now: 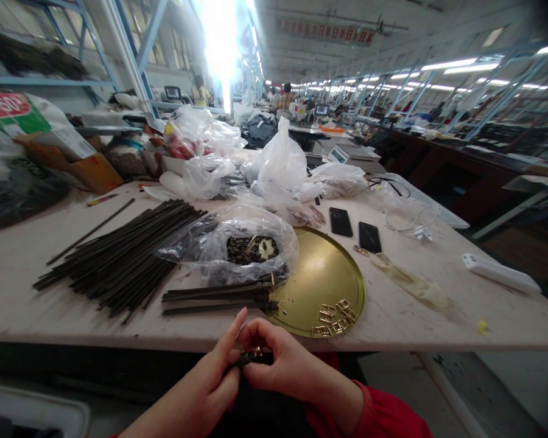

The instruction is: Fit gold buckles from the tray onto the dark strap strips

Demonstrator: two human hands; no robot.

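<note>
Just off the table's front edge, my left hand and my right hand meet around a dark strap. A small gold-coloured piece, apparently a buckle, glints on it between my fingers. The fingers of both hands are closed on the strap, and much of it is hidden. Beyond them lies a small group of dark straps with gold fittings at their right ends. Several gold buckles rest on the near side of a round gold tray. An open clear plastic bag contains small dark pieces.
A large pile of dark strips spreads over the left of the table. Two black phones lie beyond the tray. To the right are a yellowish bag and a white bar-shaped object. White plastic bags and a scale stand behind.
</note>
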